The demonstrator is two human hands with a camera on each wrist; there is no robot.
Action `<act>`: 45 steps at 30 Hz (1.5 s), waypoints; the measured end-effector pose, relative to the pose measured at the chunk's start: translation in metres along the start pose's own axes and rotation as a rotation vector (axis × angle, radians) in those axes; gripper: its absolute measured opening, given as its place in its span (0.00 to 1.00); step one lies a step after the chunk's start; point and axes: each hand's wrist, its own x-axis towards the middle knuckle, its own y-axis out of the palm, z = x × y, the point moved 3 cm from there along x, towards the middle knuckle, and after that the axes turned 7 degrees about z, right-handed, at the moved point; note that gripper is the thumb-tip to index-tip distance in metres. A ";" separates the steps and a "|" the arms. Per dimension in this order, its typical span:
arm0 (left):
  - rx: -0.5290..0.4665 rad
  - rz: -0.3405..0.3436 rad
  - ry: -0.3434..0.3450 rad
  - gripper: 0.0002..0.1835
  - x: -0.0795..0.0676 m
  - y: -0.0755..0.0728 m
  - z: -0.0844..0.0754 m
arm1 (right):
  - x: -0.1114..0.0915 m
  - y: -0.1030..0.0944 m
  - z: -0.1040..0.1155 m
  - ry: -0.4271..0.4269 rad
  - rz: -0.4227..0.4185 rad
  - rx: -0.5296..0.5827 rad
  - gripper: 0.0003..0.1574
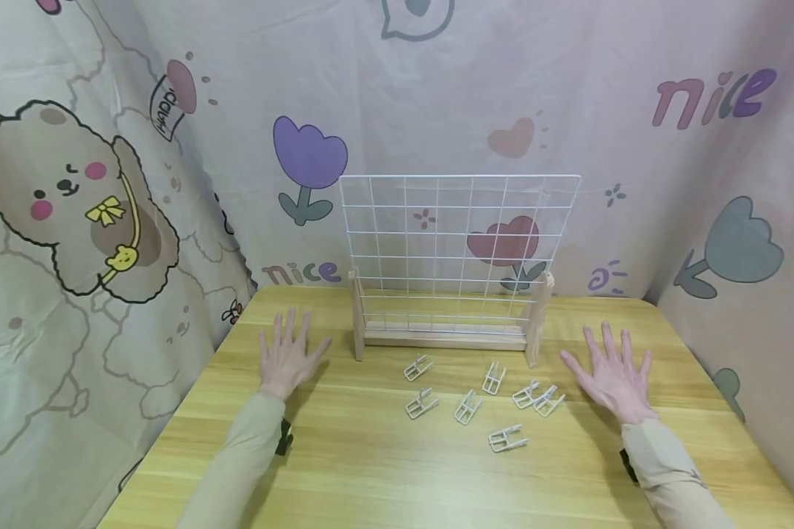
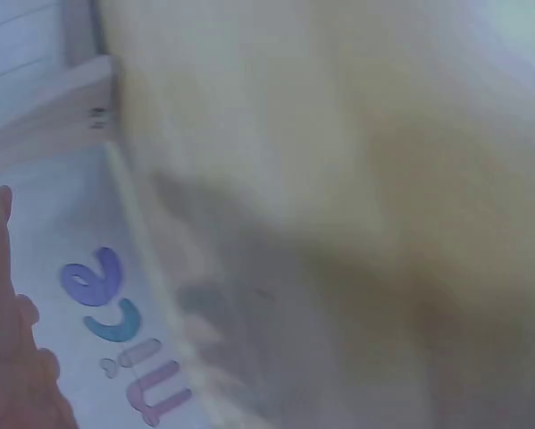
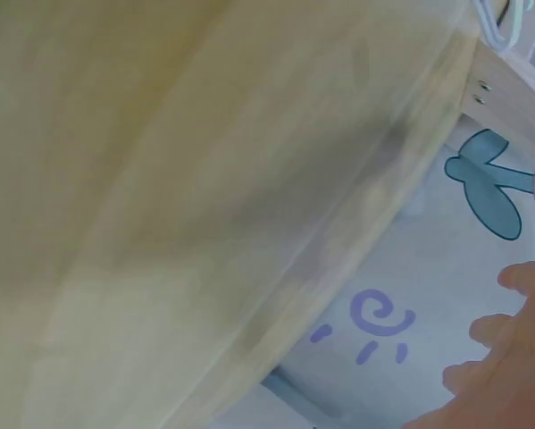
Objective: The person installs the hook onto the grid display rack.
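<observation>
My left hand (image 1: 288, 360) is spread palm down over the left side of the table, holding nothing. To the right, my right hand (image 1: 615, 375) is also spread with straight fingers and nothing in it. Between them lie several small white wire hooks with double prongs, among them one nearest the front (image 1: 505, 438) and one at the left (image 1: 421, 404). Two overlapping hooks (image 1: 546, 401) are closest to my right hand. Behind them stands a white wire grid panel (image 1: 437, 257), upright in a wooden stand (image 1: 446, 339). Each wrist view shows its hand's fingers at the edge.
The wood-grain table (image 1: 370, 470) ends at a back edge just behind the stand. A printed curtain (image 1: 397, 95) hangs behind it, and another printed curtain (image 1: 73, 330) runs along the left side.
</observation>
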 end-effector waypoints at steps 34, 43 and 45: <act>-0.856 -0.133 0.237 0.26 0.048 -0.074 -0.097 | -0.005 -0.017 0.012 -0.145 0.376 0.679 0.25; -0.865 -0.168 0.192 0.23 0.051 -0.074 -0.103 | -0.007 -0.001 0.016 -0.287 0.403 0.620 0.13; -0.855 -0.171 0.190 0.22 0.051 -0.075 -0.104 | -0.007 0.000 0.018 -0.317 0.394 0.611 0.12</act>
